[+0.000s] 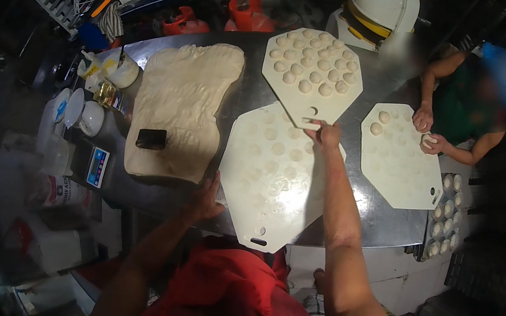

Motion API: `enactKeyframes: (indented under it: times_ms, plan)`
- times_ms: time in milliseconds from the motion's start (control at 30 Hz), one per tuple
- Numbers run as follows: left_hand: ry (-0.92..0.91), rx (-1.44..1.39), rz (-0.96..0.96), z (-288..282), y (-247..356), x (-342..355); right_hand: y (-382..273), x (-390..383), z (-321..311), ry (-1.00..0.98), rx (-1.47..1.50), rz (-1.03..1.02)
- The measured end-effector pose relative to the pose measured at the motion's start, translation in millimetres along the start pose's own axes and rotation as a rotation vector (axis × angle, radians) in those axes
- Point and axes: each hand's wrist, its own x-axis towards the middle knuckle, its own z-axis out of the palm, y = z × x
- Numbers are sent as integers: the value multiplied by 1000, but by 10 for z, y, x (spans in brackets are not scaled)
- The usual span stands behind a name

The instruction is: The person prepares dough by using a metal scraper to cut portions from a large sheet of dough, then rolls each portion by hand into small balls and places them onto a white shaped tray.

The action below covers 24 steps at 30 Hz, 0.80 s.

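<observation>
My right hand (pixel 325 135) grips the handle end of an octagonal white board (pixel 301 107) carrying several pale dough balls (pixel 305 85); it overlaps the top of a second octagonal board (pixel 246 192), which is dusted and marked with round prints. My left hand (pixel 208 198) is at that lower board's left edge, fingers apart, beside a large slab of dough (pixel 180 104). A black scraper (pixel 152 138) lies on the slab.
At right, a co-worker's hands (pixel 434 144) handle dough on another board (pixel 395 173), above a tray of dough pieces (pixel 441 234). The steel table (pixel 365 230) holds tubs (pixel 121 70) and a scale (pixel 97 168) at left. A white mixer (pixel 376 1) and red cylinders (pixel 243 13) stand behind.
</observation>
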Motion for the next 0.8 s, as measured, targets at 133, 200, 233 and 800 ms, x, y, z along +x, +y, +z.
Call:
enactKeyframes:
  times_ms: [133,200,233,800]
  plan:
    - [105,19,25,165,-93,-128,-36,-102,-17,112,-938,-212]
    - [135,-11,46,166,-93,-148,47,-416,29,308,-1156,-526]
    - [90,-41,42,87,-4,25,133,-373,-107,363,-1199,-619]
    - [-228,-564,-135,-87,-601,-353,873,-1745,-197,532,-1331,-535]
